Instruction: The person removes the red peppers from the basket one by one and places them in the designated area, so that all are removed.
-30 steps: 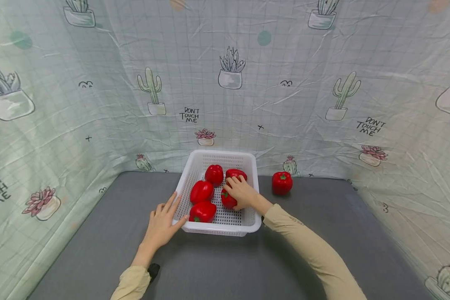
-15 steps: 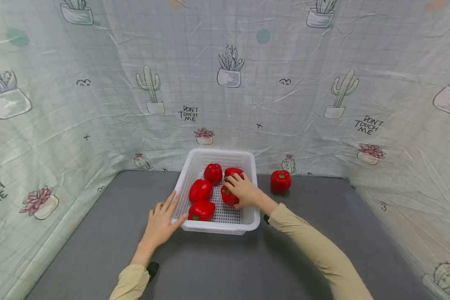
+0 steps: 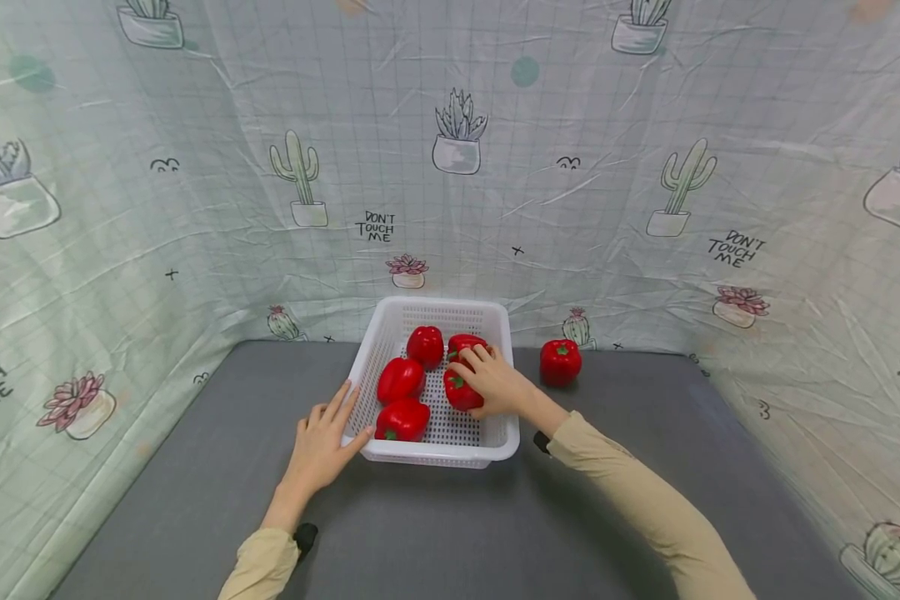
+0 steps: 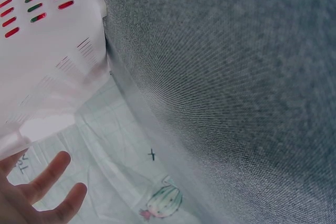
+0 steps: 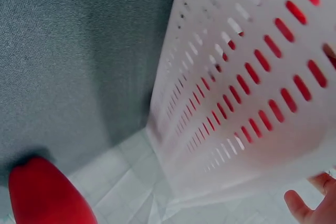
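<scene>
A white perforated plastic basket (image 3: 438,452) holds several red bell peppers. My left hand (image 3: 322,446) lies at its left front corner, fingers spread and fairly straight along the rim, thumb at the front edge. Inside the basket, my right hand (image 3: 495,385) reaches over the right wall and grips a red bell pepper (image 3: 461,392) with curled fingers, its green stem facing up. Just behind that one is another red pepper (image 3: 467,343), partly covered by the fingers. Down the basket's left side lie a back pepper (image 3: 425,346), a middle pepper (image 3: 401,381) and a front pepper (image 3: 402,420).
One more red bell pepper (image 3: 560,363) stands on the grey table (image 3: 435,533), right of the basket; the right wrist view also shows this pepper (image 5: 47,195). A cactus-print cloth (image 3: 457,225) hangs behind and at both sides, close to the basket's back.
The gripped pepper has shifted slightly to the right and back inside the basket, and my right wrist has moved right. My left hand and the other peppers stay put.
</scene>
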Demonstrator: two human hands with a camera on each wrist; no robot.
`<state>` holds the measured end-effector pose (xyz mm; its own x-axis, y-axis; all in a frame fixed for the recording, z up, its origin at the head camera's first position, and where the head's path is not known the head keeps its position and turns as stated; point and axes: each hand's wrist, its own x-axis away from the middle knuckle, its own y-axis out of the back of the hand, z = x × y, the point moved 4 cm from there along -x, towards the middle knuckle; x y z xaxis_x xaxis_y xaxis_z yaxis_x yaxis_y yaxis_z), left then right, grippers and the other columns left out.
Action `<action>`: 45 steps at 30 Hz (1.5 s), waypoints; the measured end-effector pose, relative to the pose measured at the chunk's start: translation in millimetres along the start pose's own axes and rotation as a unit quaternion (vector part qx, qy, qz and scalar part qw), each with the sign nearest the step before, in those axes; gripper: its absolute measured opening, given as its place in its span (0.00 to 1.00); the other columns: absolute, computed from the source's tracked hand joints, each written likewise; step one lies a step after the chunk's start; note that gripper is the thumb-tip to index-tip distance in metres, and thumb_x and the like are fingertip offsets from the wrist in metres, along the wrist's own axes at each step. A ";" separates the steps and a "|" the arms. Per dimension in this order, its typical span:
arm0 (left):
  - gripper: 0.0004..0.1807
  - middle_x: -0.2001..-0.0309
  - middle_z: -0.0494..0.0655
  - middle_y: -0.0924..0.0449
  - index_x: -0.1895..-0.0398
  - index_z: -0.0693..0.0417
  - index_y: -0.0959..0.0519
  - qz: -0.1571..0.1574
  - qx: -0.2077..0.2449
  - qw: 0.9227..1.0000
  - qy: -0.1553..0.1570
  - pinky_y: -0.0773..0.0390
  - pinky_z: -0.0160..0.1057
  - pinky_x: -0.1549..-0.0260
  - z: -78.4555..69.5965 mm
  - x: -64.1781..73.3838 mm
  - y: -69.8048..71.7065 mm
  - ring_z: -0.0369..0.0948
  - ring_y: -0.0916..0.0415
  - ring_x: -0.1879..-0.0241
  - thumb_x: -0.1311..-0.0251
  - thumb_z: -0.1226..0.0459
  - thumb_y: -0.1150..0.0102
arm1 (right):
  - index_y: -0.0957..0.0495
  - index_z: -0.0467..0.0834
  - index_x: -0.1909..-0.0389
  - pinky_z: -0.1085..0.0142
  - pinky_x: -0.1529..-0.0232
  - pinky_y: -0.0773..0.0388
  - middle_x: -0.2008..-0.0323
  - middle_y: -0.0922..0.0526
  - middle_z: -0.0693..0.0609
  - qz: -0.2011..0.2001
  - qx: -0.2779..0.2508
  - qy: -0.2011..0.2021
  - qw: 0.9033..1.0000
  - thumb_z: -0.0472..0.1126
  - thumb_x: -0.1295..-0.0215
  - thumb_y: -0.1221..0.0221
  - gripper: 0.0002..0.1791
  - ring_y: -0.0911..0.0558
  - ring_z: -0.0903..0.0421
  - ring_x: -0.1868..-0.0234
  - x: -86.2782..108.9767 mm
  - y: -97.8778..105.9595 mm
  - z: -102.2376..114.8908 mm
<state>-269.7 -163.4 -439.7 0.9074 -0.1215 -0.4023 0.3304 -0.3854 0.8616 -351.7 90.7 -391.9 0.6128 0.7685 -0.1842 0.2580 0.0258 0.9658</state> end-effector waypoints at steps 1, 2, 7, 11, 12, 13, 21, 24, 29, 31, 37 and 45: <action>0.39 0.32 0.50 0.47 0.34 0.48 0.43 0.000 0.000 1.000 0.001 0.37 0.56 0.57 -0.1 0.1 -0.1 0.52 0.38 0.48 0.49 0.44 0.48 | 0.37 0.47 0.42 0.49 0.47 0.38 0.47 0.33 0.47 -0.003 -0.006 -0.002 1.000 0.55 0.66 0.31 0.46 0.38 0.49 0.44 1.4 2.1 0.1; 0.39 0.32 0.50 0.47 0.34 0.48 0.43 0.001 0.000 1.000 0.001 0.37 0.56 0.57 -0.2 0.3 -0.3 0.52 0.38 0.48 0.49 0.44 0.48 | 0.37 0.47 0.42 0.49 0.47 0.38 0.47 0.33 0.47 -0.005 -0.011 -0.006 1.000 0.55 0.66 0.30 0.46 0.38 0.50 0.44 2.8 4.2 0.2; 0.39 0.32 0.50 0.46 0.34 0.48 0.43 0.000 -0.001 1.000 0.003 0.36 0.56 0.57 -0.8 1.1 -0.1 0.52 0.38 0.48 0.49 0.45 0.47 | 0.37 0.48 0.41 0.50 0.48 0.38 0.45 0.33 0.48 -0.013 -0.016 -0.022 1.000 0.54 0.67 0.30 0.46 0.38 0.50 0.45 10.2 12.4 0.9; 0.39 0.33 0.51 0.45 0.34 0.48 0.43 0.000 -0.002 1.000 0.004 0.36 0.56 0.57 -0.8 1.1 0.3 0.52 0.38 0.48 0.49 0.45 0.47 | 0.37 0.48 0.41 0.50 0.47 0.38 0.45 0.32 0.49 -0.023 -0.012 -0.029 0.999 0.54 0.66 0.31 0.46 0.38 0.50 0.45 15.4 17.6 1.3; 0.39 0.33 0.51 0.45 0.34 0.48 0.43 0.000 -0.002 1.000 0.004 0.37 0.56 0.57 -0.7 1.1 0.5 0.52 0.38 0.48 0.49 0.44 0.48 | 0.38 0.48 0.41 0.50 0.47 0.38 0.44 0.32 0.50 -0.025 -0.010 -0.029 0.999 0.55 0.66 0.31 0.46 0.38 0.51 0.45 16.5 18.8 1.4; 0.39 0.33 0.51 0.45 0.34 0.48 0.43 0.000 -0.001 1.000 0.005 0.37 0.56 0.57 -0.7 0.9 0.7 0.52 0.38 0.48 0.49 0.44 0.48 | 0.38 0.48 0.41 0.50 0.47 0.38 0.44 0.32 0.50 -0.029 -0.010 -0.029 0.999 0.55 0.66 0.31 0.47 0.38 0.51 0.45 17.8 20.0 1.5; 0.39 0.32 0.50 0.46 0.34 0.48 0.42 -0.001 -0.002 1.000 0.000 0.36 0.55 0.58 -0.2 1.1 1.3 0.52 0.38 0.49 0.49 0.44 0.48 | 0.39 0.48 0.39 0.49 0.48 0.37 0.44 0.33 0.49 -0.062 -0.003 -0.031 0.998 0.56 0.66 0.32 0.48 0.37 0.50 0.46 26.5 27.0 1.7; 0.39 0.32 0.50 0.46 0.34 0.48 0.42 -0.002 -0.001 1.000 0.000 0.36 0.54 0.58 -0.1 1.0 1.3 0.52 0.38 0.48 0.49 0.44 0.48 | 0.39 0.48 0.39 0.50 0.49 0.38 0.44 0.33 0.50 -0.074 -0.001 -0.031 0.997 0.57 0.66 0.32 0.48 0.37 0.51 0.47 29.3 29.1 1.3; 0.39 0.32 0.50 0.46 0.34 0.48 0.42 0.000 -0.002 1.000 0.002 0.36 0.54 0.58 -0.2 0.7 0.7 0.52 0.38 0.48 0.49 0.44 0.48 | 0.39 0.50 0.39 0.50 0.50 0.37 0.46 0.32 0.50 -0.092 -0.002 -0.036 0.995 0.56 0.67 0.32 0.48 0.36 0.52 0.49 35.3 35.8 1.0; 0.39 0.32 0.50 0.46 0.34 0.48 0.42 0.001 -0.003 1.000 0.003 0.36 0.54 0.58 -0.4 0.6 0.7 0.52 0.38 0.48 0.49 0.44 0.48 | 0.39 0.51 0.39 0.50 0.50 0.36 0.46 0.32 0.49 -0.098 0.003 -0.040 0.994 0.56 0.67 0.32 0.48 0.35 0.52 0.50 38.0 39.0 0.8; 0.39 0.32 0.50 0.46 0.34 0.49 0.42 0.002 -0.001 1.000 0.002 0.36 0.54 0.58 -1.0 -0.1 1.0 0.52 0.38 0.48 0.49 0.44 0.48 | 0.39 0.51 0.39 0.50 0.52 0.35 0.47 0.31 0.47 -0.128 0.017 -0.050 0.990 0.57 0.64 0.33 0.47 0.34 0.50 0.51 47.6 46.4 -1.6; 0.39 0.32 0.50 0.46 0.34 0.49 0.42 0.002 0.000 1.000 -0.001 0.36 0.54 0.57 -0.6 -0.5 0.9 0.52 0.38 0.48 0.49 0.45 0.48 | 0.38 0.54 0.40 0.50 0.53 0.36 0.47 0.30 0.46 -0.159 0.008 -0.059 0.985 0.56 0.62 0.33 0.44 0.33 0.47 0.51 63.3 54.6 -4.7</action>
<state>-269.7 -163.1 -438.6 0.9080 -0.1244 -0.4002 0.3276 -0.3847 0.8629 -302.4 143.8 -350.0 0.5822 0.6428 -0.4978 0.4622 0.2421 0.8531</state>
